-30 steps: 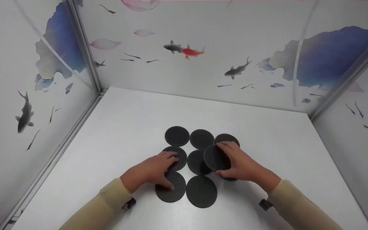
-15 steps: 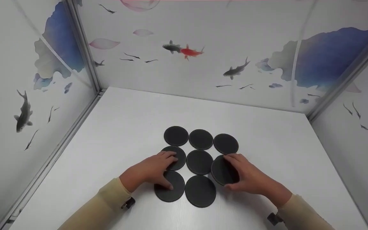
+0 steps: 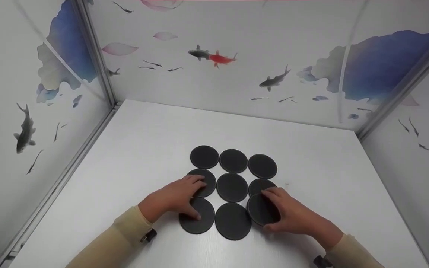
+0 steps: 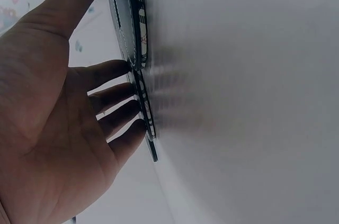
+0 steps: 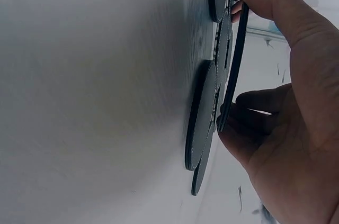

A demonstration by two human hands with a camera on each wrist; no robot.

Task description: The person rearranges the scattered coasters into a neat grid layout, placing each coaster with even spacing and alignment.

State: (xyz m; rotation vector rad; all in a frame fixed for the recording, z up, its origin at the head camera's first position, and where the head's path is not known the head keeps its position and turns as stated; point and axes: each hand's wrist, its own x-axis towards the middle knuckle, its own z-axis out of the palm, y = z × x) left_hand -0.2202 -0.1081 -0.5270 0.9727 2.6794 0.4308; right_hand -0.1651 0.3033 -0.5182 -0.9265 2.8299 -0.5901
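Several black round coasters with stitched rims lie in near-touching rows on the white table [image 3: 155,149]. My left hand [image 3: 179,195] rests with its fingers on the middle-row left coaster [image 3: 209,184] and its thumb on the near left coaster [image 3: 197,225]. In the left wrist view its fingers reach out to the coaster edges. My right hand [image 3: 292,212] pinches a coaster [image 3: 261,210] by opposite edges, thumb near and fingers far. That held coaster is raised and tilted in the right wrist view, partly covering the middle-row right coaster [image 3: 257,186] in the head view.
Between the hands lie the center coaster [image 3: 232,187] and the near middle coaster [image 3: 233,221]. A far row includes a right coaster [image 3: 262,166]. White panels with painted fish [image 3: 222,58] enclose the table at the back and sides.
My right hand has moved from the upper right coasters toward the near side, with a coaster in its grip. A coaster now shows in the middle row's right spot. The left hand stays put.
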